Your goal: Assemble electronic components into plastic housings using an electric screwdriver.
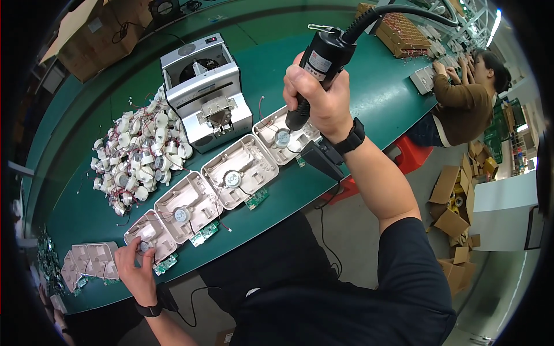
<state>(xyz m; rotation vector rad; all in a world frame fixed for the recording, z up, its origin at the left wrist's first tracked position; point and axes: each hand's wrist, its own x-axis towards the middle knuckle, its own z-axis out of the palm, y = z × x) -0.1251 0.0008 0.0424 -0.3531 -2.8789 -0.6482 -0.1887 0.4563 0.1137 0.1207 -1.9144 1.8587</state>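
Note:
My right hand (pixel 323 98) is wrapped around a black electric screwdriver (pixel 332 53), held upright. Its lower end points into the rightmost pale plastic housing (pixel 268 134), close to a round silver motor (pixel 283 138); the contact of its tip is hard to make out. At the other end of the row, my left hand (pixel 137 271) has its thumb and forefinger on the motor (pixel 144 246) inside a housing (pixel 163 235). Between them lie two more open housings (pixel 193 195), (pixel 254 154), each with a motor and wires. Green circuit boards (pixel 205 233) hang along their near side.
A grey machine (pixel 202 92) stands behind the row, beside a heap of white motors with wires (pixel 141 153). More housings (pixel 95 260) sit at the far left. A cable (pixel 398 10) runs from the screwdriver. A co-worker (pixel 467 106) sits at the right, near a red stool (pixel 412 155).

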